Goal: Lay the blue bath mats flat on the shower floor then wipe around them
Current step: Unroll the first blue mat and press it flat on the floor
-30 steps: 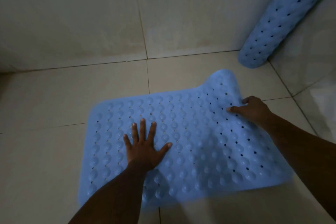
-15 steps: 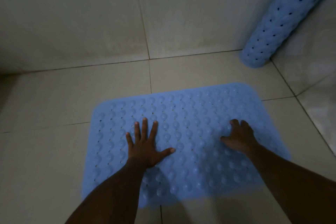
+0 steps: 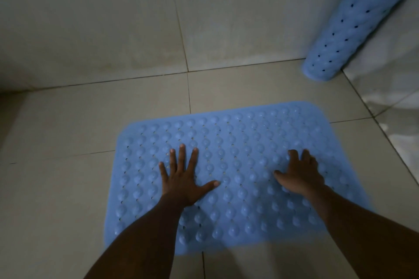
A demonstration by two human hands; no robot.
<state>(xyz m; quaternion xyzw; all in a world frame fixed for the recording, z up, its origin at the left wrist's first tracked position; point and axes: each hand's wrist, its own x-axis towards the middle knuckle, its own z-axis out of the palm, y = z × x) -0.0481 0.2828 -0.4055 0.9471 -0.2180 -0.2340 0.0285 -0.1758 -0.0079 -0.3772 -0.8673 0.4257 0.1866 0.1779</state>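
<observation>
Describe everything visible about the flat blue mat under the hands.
The flat blue mat is a rounded-corner rectangle, rubbery-looking, covered in rows of raised bumps and small holes. It lies spread flat on the tiled floor. The left hand presses it with spread fingers; the right hand rests on it too.

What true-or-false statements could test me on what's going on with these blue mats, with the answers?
1. Both hands rest on the flat mat. True: the left hand and the right hand are both on it.
2. The second mat is spread out flat too. False: the rolled mat is propped up at the far right.
3. The left hand's fingers are straight and spread. True.
4. The flat mat's far right corner curls upward. False: that corner lies down like the rest.
</observation>
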